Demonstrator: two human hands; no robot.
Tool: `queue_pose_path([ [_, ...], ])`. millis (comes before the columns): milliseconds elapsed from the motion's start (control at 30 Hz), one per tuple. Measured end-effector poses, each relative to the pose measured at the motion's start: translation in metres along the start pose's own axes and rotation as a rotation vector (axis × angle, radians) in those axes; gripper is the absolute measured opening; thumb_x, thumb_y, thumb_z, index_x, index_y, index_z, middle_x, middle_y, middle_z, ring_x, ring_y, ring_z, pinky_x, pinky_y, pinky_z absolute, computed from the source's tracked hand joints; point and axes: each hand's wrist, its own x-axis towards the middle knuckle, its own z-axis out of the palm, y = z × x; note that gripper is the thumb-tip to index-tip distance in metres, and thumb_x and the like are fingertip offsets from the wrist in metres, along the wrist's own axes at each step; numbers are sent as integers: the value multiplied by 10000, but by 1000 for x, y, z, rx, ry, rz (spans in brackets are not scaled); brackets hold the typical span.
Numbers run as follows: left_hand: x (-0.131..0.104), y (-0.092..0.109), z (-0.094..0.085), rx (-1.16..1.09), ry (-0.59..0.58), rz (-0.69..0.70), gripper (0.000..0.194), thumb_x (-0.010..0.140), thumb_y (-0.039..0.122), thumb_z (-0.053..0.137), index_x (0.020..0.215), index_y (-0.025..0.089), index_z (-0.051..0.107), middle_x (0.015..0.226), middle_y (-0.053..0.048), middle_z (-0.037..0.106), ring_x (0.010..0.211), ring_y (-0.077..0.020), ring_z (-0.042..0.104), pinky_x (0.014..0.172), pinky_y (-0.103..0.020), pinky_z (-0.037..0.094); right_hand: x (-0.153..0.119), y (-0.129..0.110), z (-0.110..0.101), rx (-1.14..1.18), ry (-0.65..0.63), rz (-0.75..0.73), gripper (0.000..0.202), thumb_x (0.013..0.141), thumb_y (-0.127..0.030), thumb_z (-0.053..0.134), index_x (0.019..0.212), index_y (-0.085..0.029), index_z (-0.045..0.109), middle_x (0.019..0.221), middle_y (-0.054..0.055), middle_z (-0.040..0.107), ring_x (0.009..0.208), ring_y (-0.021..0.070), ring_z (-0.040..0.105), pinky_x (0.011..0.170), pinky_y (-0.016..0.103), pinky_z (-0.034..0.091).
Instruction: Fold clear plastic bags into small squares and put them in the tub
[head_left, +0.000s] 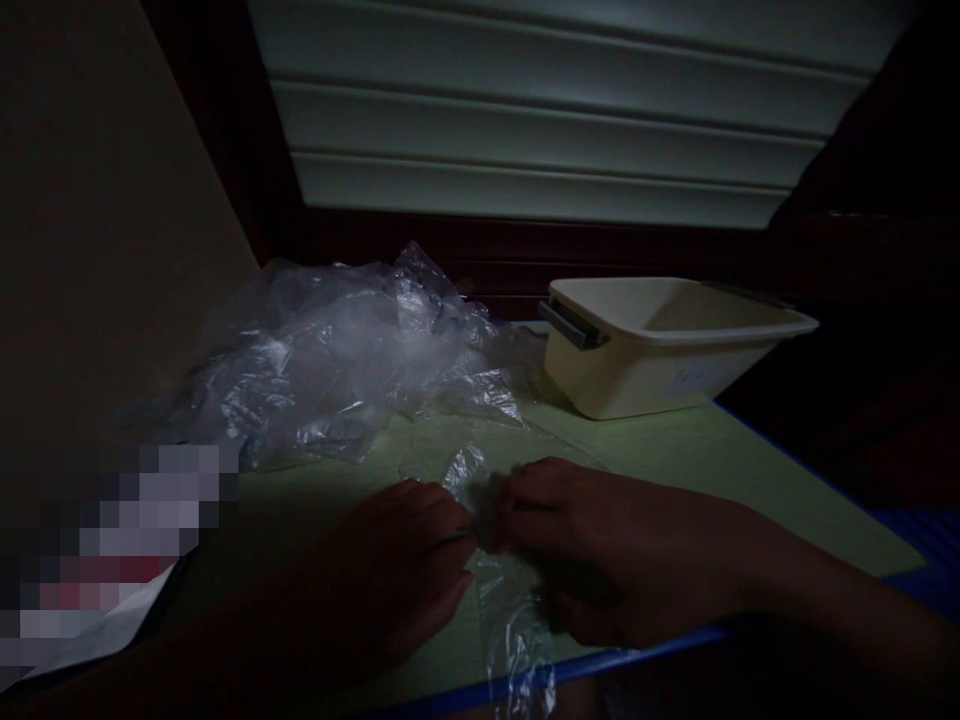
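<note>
A clear, thin plastic bag (519,640) runs between my two hands and hangs over the front edge of the table. My left hand (409,560) is closed on its left side, with the fingers curled together. From the right, my right hand (600,545) grips the plastic with bent fingers, its fingertips slightly blurred and in shadow. Both hands are just above the tabletop, only a small gap apart. Dim light hides exactly how the fingertips pinch the film.
A heap of crumpled clear plastic bags (322,350) lies at the back left of the pale green table (660,450). Behind my right hand stands a cream plastic tub (637,375) with a grey handle. A white sheet (124,630), partly pixelated, is at the left. Slatted shutters rise behind.
</note>
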Motion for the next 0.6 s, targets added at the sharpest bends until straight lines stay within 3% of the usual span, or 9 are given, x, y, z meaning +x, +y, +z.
queue_pose_path([
  [167, -1, 0, 1, 26, 47, 6, 120, 866, 67, 512, 856, 164, 582, 837, -24, 602, 762, -200, 562, 716, -336, 447, 1, 1, 5, -34, 15, -7, 259, 732, -70, 607, 986, -115, 631, 935, 80, 598, 900, 212, 556, 840, 335, 454],
  [333, -1, -2, 3, 16, 87, 35, 127, 885, 81, 482, 859, 163, 576, 840, -32, 596, 758, -200, 559, 702, -334, 444, 4, 1, 8, -50, 35, -19, 211, 766, -146, 629, 975, -113, 623, 917, 82, 585, 856, 215, 541, 819, 354, 449],
  [600, -1, 0, 3, 37, 65, 14, 125, 898, 90, 482, 870, 167, 578, 845, -28, 592, 779, -199, 555, 742, -338, 458, 7, 4, 10, -102, 38, -6, 85, 872, -133, 562, 945, -127, 603, 921, 72, 577, 848, 194, 519, 793, 323, 424],
])
